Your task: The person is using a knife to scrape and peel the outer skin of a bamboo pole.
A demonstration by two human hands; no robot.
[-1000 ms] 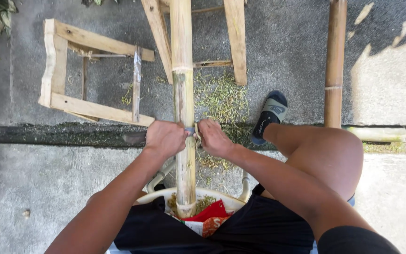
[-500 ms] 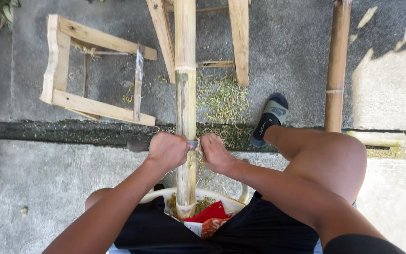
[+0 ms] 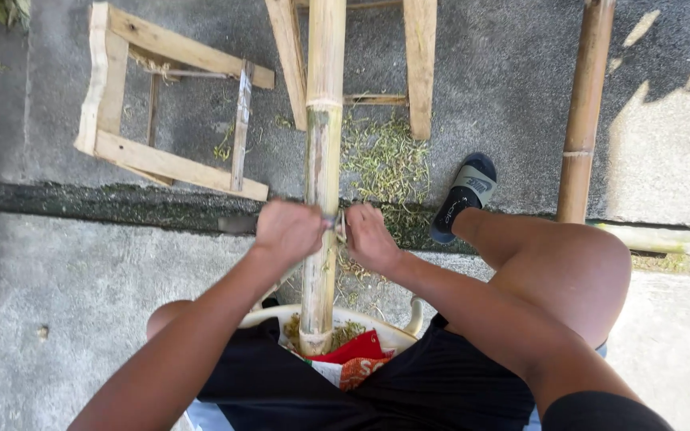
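Scraping is what it looks like here: both hands sit on a blade laid crosswise over the bamboo pole [image 3: 323, 160], which runs from the person's lap away toward the far wooden frame [image 3: 413, 64]. Left hand [image 3: 287, 231] has its grip closed tight around the blade handle [image 3: 237, 225], a dark stub poking out to the left. Right hand [image 3: 370, 238] presses down at the other end of the blade [image 3: 337, 223], fingers curled narrow over it, though exactly how much metal it wraps I cannot tell. Near end of the pole rests in a pale basin [image 3: 405, 331] between the knees, with green shavings [image 3: 385, 160] scattered on the concrete floor [image 3: 81, 303] further out.

That pole looks stiff, hard and fairly light for its length, with a smooth skin that is likely slippery; the ring-like joints would offer the surest hold, I reckon. A second bamboo pole [image 3: 588, 112] stands off to the right, beside the sandalled foot [image 3: 461, 199]. Another wooden frame [image 3: 169, 152] lies far left, well apart.
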